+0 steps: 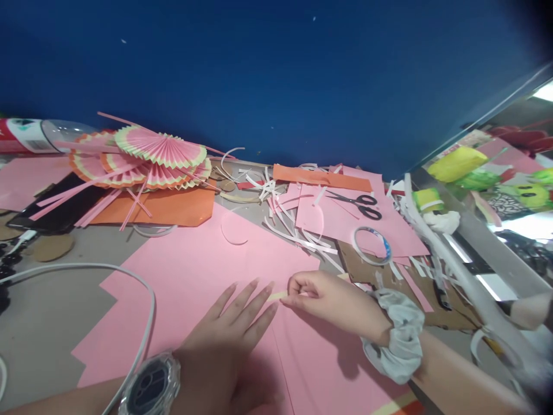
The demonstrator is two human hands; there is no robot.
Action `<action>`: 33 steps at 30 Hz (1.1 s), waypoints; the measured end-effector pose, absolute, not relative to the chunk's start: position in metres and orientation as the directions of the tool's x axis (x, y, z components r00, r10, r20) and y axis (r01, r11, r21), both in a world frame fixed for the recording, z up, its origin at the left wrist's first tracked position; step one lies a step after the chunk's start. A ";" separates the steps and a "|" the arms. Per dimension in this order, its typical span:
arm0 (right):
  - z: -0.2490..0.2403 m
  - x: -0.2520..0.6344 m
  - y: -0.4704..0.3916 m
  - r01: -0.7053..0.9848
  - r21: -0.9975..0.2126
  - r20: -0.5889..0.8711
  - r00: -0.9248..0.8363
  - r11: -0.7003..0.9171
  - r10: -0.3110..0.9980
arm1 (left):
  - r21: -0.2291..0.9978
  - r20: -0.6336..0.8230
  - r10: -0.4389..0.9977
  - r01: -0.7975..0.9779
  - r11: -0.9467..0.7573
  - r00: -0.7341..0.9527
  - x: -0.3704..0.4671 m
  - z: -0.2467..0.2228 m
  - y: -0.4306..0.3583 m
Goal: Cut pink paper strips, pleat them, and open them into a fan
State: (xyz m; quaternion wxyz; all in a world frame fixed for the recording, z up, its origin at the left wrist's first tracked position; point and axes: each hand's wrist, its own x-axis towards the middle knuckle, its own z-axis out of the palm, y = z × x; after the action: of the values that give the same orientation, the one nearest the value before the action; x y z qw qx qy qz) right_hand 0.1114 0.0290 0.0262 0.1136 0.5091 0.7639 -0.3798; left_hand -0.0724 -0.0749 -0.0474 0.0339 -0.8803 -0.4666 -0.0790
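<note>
Our left hand [228, 331] spread on pink paper [207, 259]; right hand [324, 301] curled, apparently pinching the pale yellow strip [276, 297] on it. We judge: strip placement; next calls for even pressing.

Even, fairly soft light over the counter [38, 346] here, a lamp [545, 92] glaring white at upper right, a blurry shadow spreading across the pink paper [181, 282] beneath the right hand [319, 294], the right edge stretched, smeared, its corners going black!
</note>
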 end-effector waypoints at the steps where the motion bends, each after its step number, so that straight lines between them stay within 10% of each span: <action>1: 0.027 0.111 0.029 0.864 -0.465 -0.559 -0.454 0.190 0.694 | 0.026 0.146 0.823 0.829 -0.558 0.549 -0.072 -0.045 -0.075; 14: 0.019 0.117 0.026 0.833 -0.502 -0.503 -0.500 0.232 0.705 | 0.220 -0.091 0.833 0.827 -0.518 0.546 -0.072 -0.012 -0.075; 33: 0.020 0.116 0.021 0.866 -0.451 -0.512 -0.450 0.217 0.732 | 0.104 -0.099 0.783 0.789 -0.605 0.614 -0.077 -0.018 -0.073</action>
State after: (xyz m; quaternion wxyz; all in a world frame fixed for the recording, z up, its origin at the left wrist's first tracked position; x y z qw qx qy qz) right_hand 0.1163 0.0210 0.0201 0.0944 0.5160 0.7742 -0.3542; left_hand -0.0768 -0.0729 -0.0184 -0.0687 -0.8957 -0.4389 0.0217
